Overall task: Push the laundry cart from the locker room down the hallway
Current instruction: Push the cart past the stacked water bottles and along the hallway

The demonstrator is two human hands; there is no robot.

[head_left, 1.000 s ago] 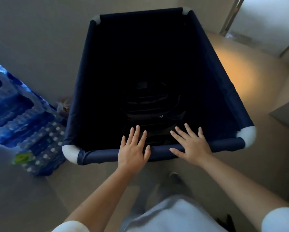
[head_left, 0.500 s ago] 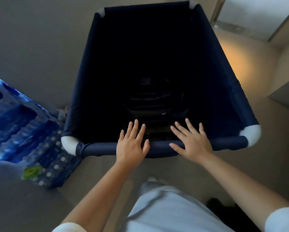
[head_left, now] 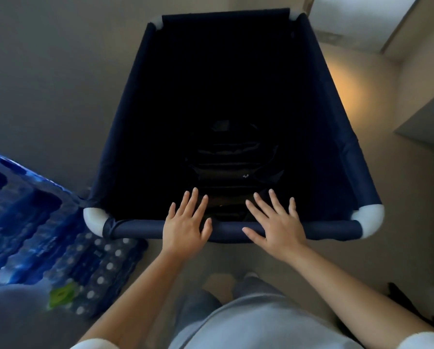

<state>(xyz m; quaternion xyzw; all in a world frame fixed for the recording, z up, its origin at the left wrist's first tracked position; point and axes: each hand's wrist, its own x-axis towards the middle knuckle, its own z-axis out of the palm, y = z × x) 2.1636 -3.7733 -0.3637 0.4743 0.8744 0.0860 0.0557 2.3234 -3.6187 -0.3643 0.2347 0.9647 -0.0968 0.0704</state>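
The laundry cart (head_left: pixel 331 229) is a deep navy fabric bin on a frame with white corner joints, filling the middle of the view. Dark folded items (head_left: pixel 233 157) lie at its bottom. My left hand (head_left: pixel 185 224) lies flat on the near rail, fingers spread and pointing forward. My right hand (head_left: pixel 276 222) rests flat on the same rail a little to the right, fingers also spread. Neither hand wraps around the rail.
Shrink-wrapped packs of water bottles (head_left: pixel 34 238) are stacked on the floor at the left, close to the cart's near left corner. A plain wall (head_left: pixel 47 71) runs along the left. A bright doorway (head_left: pixel 356 18) opens ahead on the right, beside a wall corner (head_left: pixel 424 127).
The cart and I have moved forward. The water-bottle packs have slid back along the left and the doorway has come nearer. Both hands keep the same flat hold on the rail.
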